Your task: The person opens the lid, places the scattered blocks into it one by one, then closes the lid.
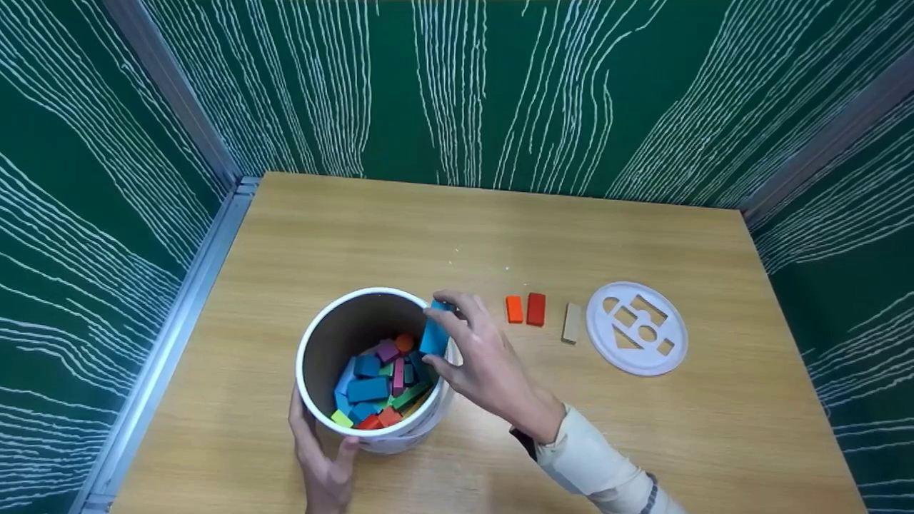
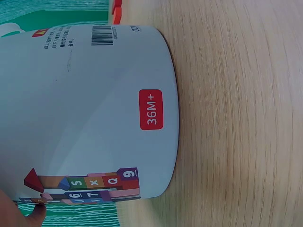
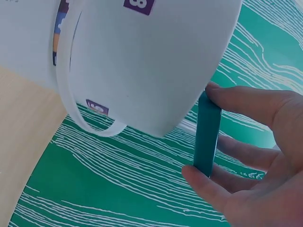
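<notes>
A white bucket [image 1: 308, 400] stands on the table, tilted towards the head camera's view so its inside shows, with several coloured wooden blocks [image 1: 368, 389] at the bottom. My left hand [image 1: 325, 464] holds the bucket's near left side, thumb and fingers spread along the wall. Between thumb and fingertips, my right hand [image 1: 489, 364] pinches a blue rectangular block [image 1: 435, 334] at the bucket's right rim. The right wrist view shows this block [image 3: 207, 135] gripped by its two ends, beside the bucket's white wall [image 3: 156, 66].
To the right on the table [image 1: 571, 243] lie an orange block [image 1: 514, 309], a red block [image 1: 536, 309] and a plain wooden block [image 1: 570, 323]. Beside them is a round white lid [image 1: 603, 335] with shaped holes. Green patterned panels [image 1: 393, 93] enclose the table's back and sides.
</notes>
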`<state>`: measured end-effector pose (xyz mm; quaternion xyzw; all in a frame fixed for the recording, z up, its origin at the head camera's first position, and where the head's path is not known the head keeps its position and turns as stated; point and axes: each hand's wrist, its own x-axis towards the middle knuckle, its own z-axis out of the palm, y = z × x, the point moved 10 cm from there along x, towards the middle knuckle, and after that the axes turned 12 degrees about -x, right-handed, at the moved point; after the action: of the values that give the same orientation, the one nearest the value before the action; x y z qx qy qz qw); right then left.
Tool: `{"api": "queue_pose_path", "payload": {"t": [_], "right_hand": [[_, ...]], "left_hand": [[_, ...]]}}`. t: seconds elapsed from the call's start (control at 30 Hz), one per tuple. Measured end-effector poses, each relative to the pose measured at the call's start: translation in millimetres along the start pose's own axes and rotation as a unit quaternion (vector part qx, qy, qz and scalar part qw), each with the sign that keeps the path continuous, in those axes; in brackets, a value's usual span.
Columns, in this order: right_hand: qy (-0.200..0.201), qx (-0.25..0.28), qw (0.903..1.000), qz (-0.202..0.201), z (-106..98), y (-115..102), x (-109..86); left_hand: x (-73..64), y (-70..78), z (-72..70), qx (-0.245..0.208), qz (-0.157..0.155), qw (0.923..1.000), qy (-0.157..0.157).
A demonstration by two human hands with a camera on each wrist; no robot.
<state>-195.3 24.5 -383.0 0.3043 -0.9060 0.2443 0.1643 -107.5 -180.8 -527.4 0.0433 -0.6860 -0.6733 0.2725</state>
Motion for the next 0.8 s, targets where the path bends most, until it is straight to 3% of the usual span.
{"api": "queue_pose_path", "payload": {"t": [0.13, 0.4, 0.8], "right_hand": [[-0.012, -0.001, 0.9998, -0.014, 8, -6, -0.1], [-0.046, -0.018, 0.9982, -0.033, 27, -15, 0.2], [-0.055, -0.006, 0.9974, -0.046, 33, -19, 3.6]], "left_hand": [[-0.7, 0.9, -0.4, -0.005, 0.013, 0.9999, 0.0], [-1.3, -0.1, -0.7, -0.006, 0.004, 1.0, 0.003], [-1.6, -0.8, -1.2, -0.003, 0.006, 1.0, 0.004]]}}
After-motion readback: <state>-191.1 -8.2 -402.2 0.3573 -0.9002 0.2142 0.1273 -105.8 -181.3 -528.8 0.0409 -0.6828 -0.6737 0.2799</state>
